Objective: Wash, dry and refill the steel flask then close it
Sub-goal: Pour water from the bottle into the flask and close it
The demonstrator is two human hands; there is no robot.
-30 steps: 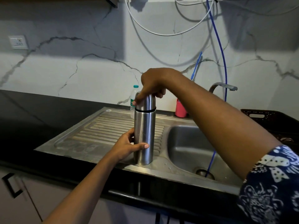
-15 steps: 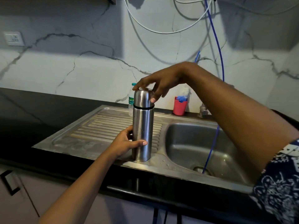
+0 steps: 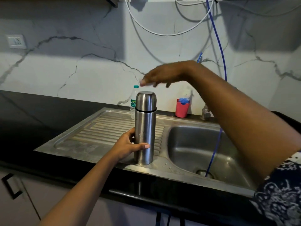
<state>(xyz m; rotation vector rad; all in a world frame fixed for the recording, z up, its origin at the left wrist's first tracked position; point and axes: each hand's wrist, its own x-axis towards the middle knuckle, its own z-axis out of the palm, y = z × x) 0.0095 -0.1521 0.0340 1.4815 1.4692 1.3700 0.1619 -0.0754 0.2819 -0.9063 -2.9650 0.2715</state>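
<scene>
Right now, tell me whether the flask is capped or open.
Capped. The steel flask stands upright on the drainboard with its cap seated; how tightly, cannot tell.

above flask (image 3: 145, 128): open | behind: plastic bottle (image 3: 133, 101) close | right: sink basin (image 3: 187, 154) open, blue hose (image 3: 215, 150) hanging in

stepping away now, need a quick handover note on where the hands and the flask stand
Left hand: wrapped around the lower body of the steel flask, steadying it.
Right hand: open, in the air above the cap, touching nothing.
Flask: upright on the ribbed drainboard, just left of the sink basin; cap on.
Plastic water bottle stands behind it by the wall.
Done: flask looks closed. Washing, drying and the fill cannot be checked from here.
Left: probably only confirming the cap is tight and letting go.
</scene>
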